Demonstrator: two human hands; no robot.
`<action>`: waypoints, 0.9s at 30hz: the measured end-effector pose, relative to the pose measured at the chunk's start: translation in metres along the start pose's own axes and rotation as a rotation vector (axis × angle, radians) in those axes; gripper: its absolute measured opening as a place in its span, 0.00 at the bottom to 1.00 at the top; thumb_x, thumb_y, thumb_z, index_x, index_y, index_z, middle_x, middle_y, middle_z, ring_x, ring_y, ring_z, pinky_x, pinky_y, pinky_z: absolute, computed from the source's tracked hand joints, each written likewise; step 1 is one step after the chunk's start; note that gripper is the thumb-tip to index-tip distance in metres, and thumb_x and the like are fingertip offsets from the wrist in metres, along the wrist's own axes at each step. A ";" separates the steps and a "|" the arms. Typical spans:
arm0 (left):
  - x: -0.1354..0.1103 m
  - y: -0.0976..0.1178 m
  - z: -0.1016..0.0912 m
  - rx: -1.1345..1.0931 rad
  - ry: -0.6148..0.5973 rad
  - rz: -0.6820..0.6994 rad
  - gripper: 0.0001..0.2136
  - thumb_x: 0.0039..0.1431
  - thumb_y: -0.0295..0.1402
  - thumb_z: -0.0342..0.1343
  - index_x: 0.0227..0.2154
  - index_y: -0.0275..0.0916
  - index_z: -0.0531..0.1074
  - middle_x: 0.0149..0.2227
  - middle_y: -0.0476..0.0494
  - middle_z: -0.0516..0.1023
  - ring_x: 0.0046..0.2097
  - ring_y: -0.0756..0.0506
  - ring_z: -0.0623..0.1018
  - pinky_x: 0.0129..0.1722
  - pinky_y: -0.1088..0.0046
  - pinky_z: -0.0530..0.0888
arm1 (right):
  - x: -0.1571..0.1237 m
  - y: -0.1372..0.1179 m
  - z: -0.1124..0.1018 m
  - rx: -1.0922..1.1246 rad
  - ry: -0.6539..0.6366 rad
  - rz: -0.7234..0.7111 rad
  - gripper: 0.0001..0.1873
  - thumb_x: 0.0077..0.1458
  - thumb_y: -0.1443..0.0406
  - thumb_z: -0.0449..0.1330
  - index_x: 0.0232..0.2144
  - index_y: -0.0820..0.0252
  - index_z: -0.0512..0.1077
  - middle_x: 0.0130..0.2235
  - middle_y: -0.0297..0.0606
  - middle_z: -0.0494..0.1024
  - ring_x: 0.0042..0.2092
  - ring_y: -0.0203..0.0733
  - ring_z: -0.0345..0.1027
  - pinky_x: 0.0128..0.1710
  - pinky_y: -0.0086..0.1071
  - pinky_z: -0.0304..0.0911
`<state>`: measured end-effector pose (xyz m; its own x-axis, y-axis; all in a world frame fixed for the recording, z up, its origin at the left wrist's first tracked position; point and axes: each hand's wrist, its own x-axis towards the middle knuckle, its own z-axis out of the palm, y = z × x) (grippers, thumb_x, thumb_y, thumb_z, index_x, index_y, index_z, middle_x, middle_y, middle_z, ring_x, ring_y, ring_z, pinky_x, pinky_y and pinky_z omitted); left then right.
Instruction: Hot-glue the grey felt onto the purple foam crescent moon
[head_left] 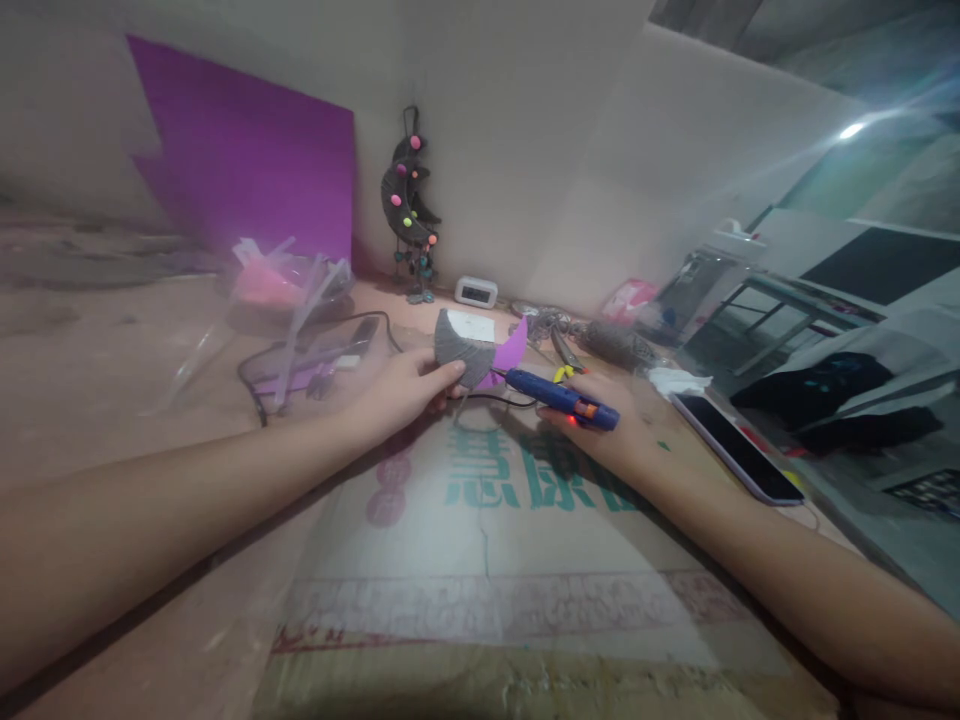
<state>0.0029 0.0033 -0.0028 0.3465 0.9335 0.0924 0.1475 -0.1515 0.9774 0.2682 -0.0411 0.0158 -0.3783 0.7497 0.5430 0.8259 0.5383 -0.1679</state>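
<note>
My left hand point(420, 385) pinches a dark grey, yarn-wrapped curved piece point(459, 352) between thumb and fingers. A white patch point(471, 326) shows along its upper edge. In my right hand point(589, 400) is a blue hot glue gun point(547, 393), with a small red light glowing on its underside. Its nozzle points left and lies at the right edge of the grey piece; whether it touches cannot be made out. A purple crescent-shaped piece point(514, 347) shows just behind the nozzle, partly hidden by the grey piece. A black cord point(499, 401) runs below the two hands.
Cardboard point(480, 545) with green and red print covers the table. A phone point(739, 450) lies at right near white tissue point(676, 381). Clear glue sticks and a pink-filled bag point(274, 280) stand left. Behind are a purple sheet point(255, 160), a moon hanging point(405, 195) and a small clock point(475, 292).
</note>
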 end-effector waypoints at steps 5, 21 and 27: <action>-0.001 0.003 0.001 -0.023 0.004 -0.015 0.14 0.57 0.44 0.55 0.27 0.36 0.67 0.26 0.47 0.74 0.24 0.53 0.69 0.24 0.76 0.65 | 0.001 -0.003 -0.003 0.040 -0.023 -0.082 0.12 0.53 0.56 0.62 0.27 0.57 0.69 0.28 0.36 0.74 0.30 0.40 0.65 0.34 0.34 0.59; 0.000 0.002 0.001 -0.047 0.011 -0.024 0.14 0.57 0.44 0.56 0.28 0.37 0.66 0.26 0.47 0.74 0.24 0.52 0.69 0.23 0.77 0.64 | 0.001 -0.007 -0.006 0.027 -0.012 -0.139 0.12 0.55 0.55 0.60 0.29 0.56 0.69 0.29 0.38 0.74 0.31 0.42 0.66 0.35 0.35 0.61; -0.003 0.004 0.003 -0.082 -0.002 -0.043 0.14 0.57 0.44 0.56 0.28 0.37 0.65 0.26 0.48 0.73 0.24 0.53 0.68 0.24 0.77 0.64 | 0.000 -0.002 -0.003 0.014 0.007 -0.127 0.12 0.54 0.55 0.61 0.28 0.57 0.69 0.27 0.36 0.73 0.30 0.41 0.65 0.35 0.35 0.60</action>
<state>0.0051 -0.0006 0.0008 0.3434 0.9379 0.0493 0.0859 -0.0836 0.9928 0.2679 -0.0430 0.0183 -0.4769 0.6724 0.5661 0.7653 0.6344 -0.1088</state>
